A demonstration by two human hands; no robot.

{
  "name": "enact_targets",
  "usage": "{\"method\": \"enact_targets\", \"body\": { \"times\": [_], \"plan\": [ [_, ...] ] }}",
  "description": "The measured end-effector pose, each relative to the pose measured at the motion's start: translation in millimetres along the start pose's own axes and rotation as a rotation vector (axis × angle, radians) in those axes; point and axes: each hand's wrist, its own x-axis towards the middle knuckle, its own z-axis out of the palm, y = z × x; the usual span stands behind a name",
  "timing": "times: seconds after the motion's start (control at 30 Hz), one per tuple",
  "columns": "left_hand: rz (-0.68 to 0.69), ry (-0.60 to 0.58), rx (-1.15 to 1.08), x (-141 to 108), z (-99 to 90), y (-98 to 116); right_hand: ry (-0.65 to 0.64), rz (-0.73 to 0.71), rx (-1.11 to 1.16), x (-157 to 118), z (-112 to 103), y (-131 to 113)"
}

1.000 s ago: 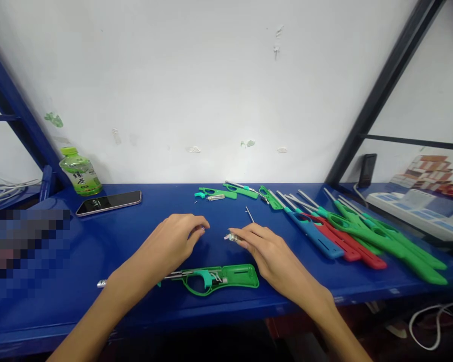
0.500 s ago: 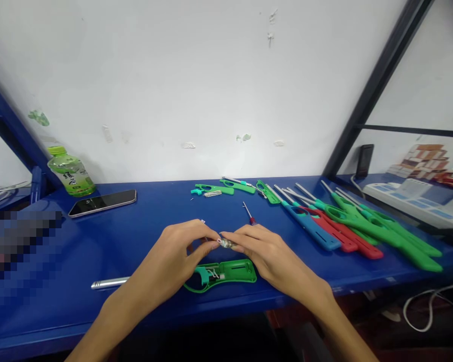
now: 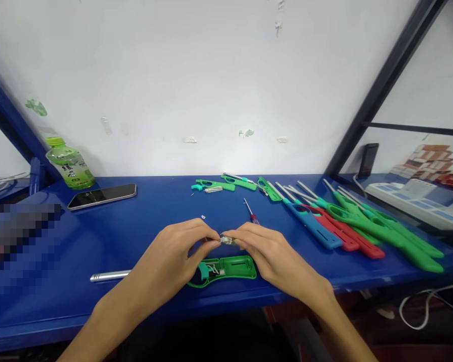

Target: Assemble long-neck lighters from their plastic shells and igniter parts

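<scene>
Pinched in the fingertips of my right hand (image 3: 262, 246) is a small lighter gas tank (image 3: 227, 241), clear with a metallic end, mostly covered by the fingers. My left hand (image 3: 184, 246) pinches the tank's left end; any tiny part between those fingertips is too small to make out. Just below both hands lies an opened green lighter body (image 3: 237, 268), its inner parts and white wire exposed. From it a silver lighter tube (image 3: 109, 276) stretches left, passing behind my left wrist. A small whitish piece (image 3: 203, 216) rests beyond my left hand, and a screwdriver (image 3: 251, 211) beyond my right.
Along the back lie opened green lighter parts (image 3: 217, 185). To the right is a pile of long lighters, with a blue one (image 3: 313, 225), red ones (image 3: 349, 236) and green ones (image 3: 392, 236). A phone (image 3: 102, 196) and a drink bottle (image 3: 70, 163) stand at the left.
The view has shifted slightly. Both hands stay together on the gas tank, with slightly more of it showing between them. The small whitish piece beyond my left hand is now uncovered.
</scene>
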Motion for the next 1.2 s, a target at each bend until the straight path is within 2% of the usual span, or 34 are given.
{"method": "enact_targets", "body": {
  "times": [0.27, 0.53, 0.97, 1.2],
  "plan": [
    [0.01, 0.012, 0.008, 1, 4.9, 1, -0.016, 0.048, 0.045, 0, -1, 0],
    [-0.025, 0.016, 0.054, 0, 8.5, 5, 0.051, 0.03, 0.001, -2, 5, 8],
    [-0.022, -0.018, 0.038, -1, 17.5, 8, -0.015, 0.128, 0.085, 0, 5, 1],
    [-0.008, -0.06, 0.083, -2, 7.8, 2, 0.042, 0.122, 0.07, -2, 5, 1]
  ]
}}
